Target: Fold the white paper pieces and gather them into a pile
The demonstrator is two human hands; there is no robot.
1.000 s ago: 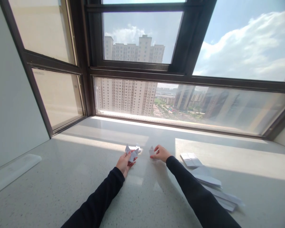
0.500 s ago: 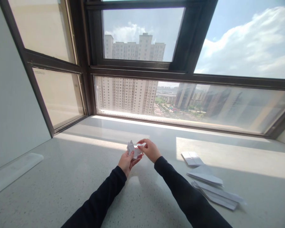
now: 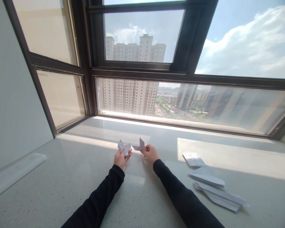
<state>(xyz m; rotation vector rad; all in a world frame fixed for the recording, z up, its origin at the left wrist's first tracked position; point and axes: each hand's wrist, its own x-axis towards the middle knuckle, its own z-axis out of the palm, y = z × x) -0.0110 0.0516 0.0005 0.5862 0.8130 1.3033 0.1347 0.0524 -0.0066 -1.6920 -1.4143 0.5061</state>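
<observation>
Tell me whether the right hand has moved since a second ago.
Yes. The right hand, then down on the countertop nearer the folded paper square, is now lifted and farther left, holding a folded paper piece.

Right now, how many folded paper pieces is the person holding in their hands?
2: a folded paper piece in the left hand, and a second folded piece pinched by the right hand. More may be hidden behind the fingers.

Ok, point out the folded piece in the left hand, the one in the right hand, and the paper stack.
left folded piece (image 3: 123, 147), head view, its upper flap
right folded piece (image 3: 139, 145), head view, its middle
paper stack (image 3: 216, 188), head view, top sheet
</observation>
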